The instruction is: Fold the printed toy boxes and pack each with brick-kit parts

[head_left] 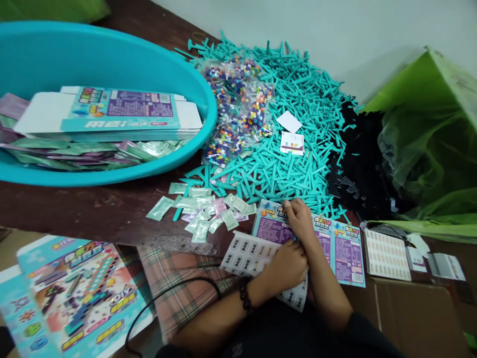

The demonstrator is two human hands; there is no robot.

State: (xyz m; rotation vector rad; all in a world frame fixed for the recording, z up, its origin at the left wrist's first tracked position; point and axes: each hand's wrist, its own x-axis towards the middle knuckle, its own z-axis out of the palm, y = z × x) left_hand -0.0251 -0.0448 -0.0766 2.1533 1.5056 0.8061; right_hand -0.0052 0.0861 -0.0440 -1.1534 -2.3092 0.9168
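Observation:
My left hand (286, 266), with a dark beaded bracelet at the wrist, is closed on a sheet of oval stickers (248, 252) that lies across my lap. Just beyond it, my right hand (300, 221) holds the far edge of a flat blue-and-purple printed carton (274, 221), its fingers bent together. Some of the fingertips of both hands are hidden. More flat cartons (346, 253) of the same print lie to the right, partly under my right forearm. Small green and pink sachets (201, 211) are scattered left of the cartons.
A large turquoise basin (179, 154) at left holds stacked cartons and sachets. Behind my hands lie a heap of turquoise plastic hammers (298, 79) and bags of coloured beads (238, 109). Black parts (361, 154), a green bag (417, 119) and another label sheet (387, 254) are at right.

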